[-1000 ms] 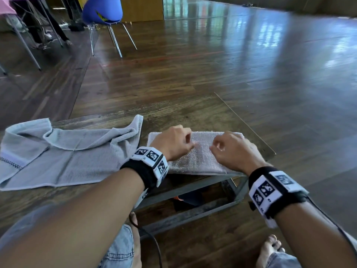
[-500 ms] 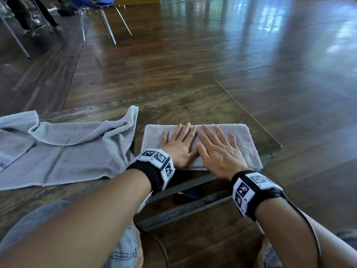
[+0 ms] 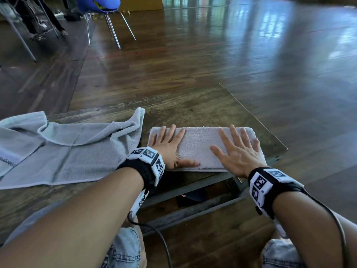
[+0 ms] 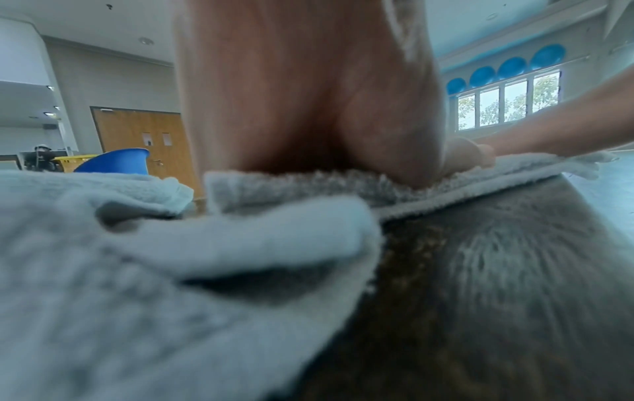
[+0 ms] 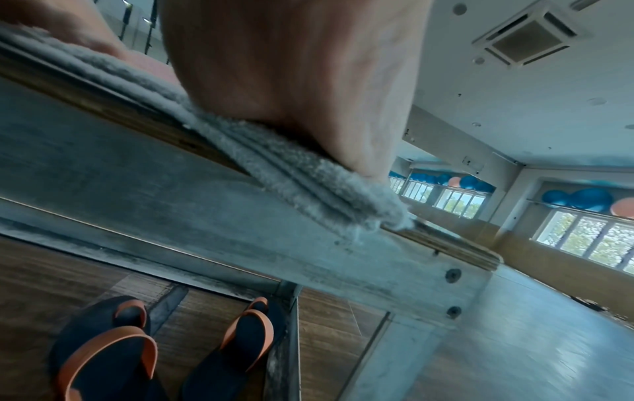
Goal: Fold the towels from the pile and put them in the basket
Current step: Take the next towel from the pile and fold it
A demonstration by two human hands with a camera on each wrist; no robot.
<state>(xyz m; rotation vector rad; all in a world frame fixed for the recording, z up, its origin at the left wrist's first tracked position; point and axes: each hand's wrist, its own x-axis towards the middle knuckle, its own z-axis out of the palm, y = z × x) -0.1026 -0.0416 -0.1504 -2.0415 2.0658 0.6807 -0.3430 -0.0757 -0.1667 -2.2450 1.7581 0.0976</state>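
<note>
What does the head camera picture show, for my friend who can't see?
Two hands, left hand and right hand, press flat on a folded grey towel on a low wooden table. An unfolded towel lies to the left.

The folded towel [image 3: 201, 147] is a pale grey terry strip, several layers thick, lying flat and lengthwise under both palms. The left hand's fingers [image 3: 170, 133] spread over its left end, the fingertips reaching almost to its far edge, the thumb along its near edge. The right hand's fingers [image 3: 236, 136] fan over its right end, and its right corner shows just beyond the little finger. Bare towel lies between the two thumbs. The unfolded towel [image 3: 63, 151], light grey and rumpled, lies spread out just left of the left fingers, one corner standing up beside them.
</note>
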